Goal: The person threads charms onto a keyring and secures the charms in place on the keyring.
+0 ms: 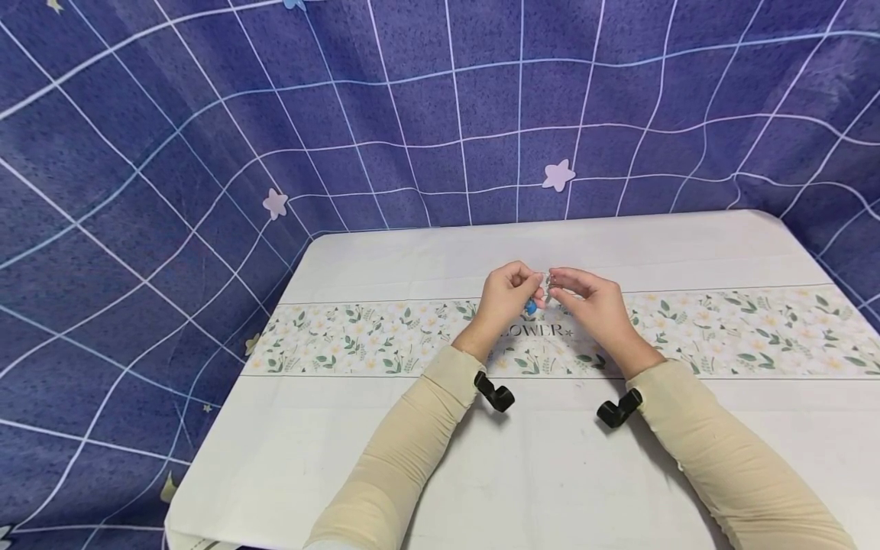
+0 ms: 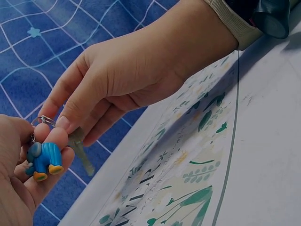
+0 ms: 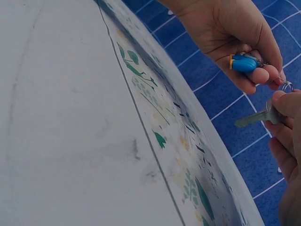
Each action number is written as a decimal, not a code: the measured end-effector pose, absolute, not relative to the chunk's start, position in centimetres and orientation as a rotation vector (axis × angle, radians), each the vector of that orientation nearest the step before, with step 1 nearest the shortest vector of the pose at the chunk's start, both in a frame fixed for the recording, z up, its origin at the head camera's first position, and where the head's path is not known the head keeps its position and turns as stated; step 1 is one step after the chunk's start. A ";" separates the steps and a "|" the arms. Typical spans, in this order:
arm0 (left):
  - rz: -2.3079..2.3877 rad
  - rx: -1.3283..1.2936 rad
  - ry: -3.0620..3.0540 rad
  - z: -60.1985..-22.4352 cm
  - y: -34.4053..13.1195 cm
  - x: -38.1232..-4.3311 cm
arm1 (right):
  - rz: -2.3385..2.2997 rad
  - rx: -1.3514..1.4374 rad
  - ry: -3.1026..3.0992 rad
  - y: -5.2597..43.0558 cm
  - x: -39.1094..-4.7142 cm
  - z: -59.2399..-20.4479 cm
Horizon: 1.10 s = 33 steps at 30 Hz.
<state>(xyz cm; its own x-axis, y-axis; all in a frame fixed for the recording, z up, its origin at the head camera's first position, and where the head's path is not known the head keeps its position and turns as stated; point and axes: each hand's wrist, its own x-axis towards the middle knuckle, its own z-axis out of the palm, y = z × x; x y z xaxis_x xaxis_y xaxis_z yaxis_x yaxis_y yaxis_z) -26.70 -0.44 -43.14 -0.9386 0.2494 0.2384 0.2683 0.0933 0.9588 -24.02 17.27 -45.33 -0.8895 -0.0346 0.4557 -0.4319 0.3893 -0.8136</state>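
Above a white cloth-covered counter with a printed band of pale flowers and green leaves, a person's two hands meet at a small silver metal split ring. The left grip is closed, pinching the ring near its edge, while a small blue charm with yellow-orange feet, linked by a short chain, lies against its curled fingers. Opposite, the right grip is clamped on a flat metal key, thumb and fingertips on the key's head, its toothed blade sticking out free. All three pieces are raised clear of the counter, between the hands. Fingers cover the spot where key and ring meet, so whether the key is threaded on the ring cannot be told. The step in hand seems to be working the key's head against the ring. Judging by this pose, the next move calls for a steady left hold and small, careful turns of the key by the right fingertips.
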 end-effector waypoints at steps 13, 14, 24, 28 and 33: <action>-2.012 -0.575 -2.296 -43.3 -0.5 -26.8 | 1.512 0.425 -2.267 17.2 -23.8 -45.2; -2.012 -0.576 -2.292 -43.3 -0.5 -26.9 | 1.511 0.429 -2.267 17.1 -23.8 -45.2; -2.019 -0.557 -2.296 -43.3 -0.5 -26.9 | 1.455 0.432 -2.266 17.2 -24.0 -45.6; -2.020 -0.557 -2.297 -43.3 -0.4 -26.9 | 1.430 0.414 -2.272 17.2 -23.9 -45.5; -2.013 -0.571 -2.293 -43.3 -0.4 -27.0 | 1.434 0.391 -2.275 17.2 -24.0 -45.7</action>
<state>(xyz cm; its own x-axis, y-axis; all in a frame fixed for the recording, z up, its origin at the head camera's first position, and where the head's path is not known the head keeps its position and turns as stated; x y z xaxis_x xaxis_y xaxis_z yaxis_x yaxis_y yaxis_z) -27.03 -0.41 -43.34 -0.9317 0.2471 0.2660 0.2958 0.0918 0.9508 -23.97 17.16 -45.69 -0.8718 -0.0128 0.4897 -0.4473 0.4284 -0.7851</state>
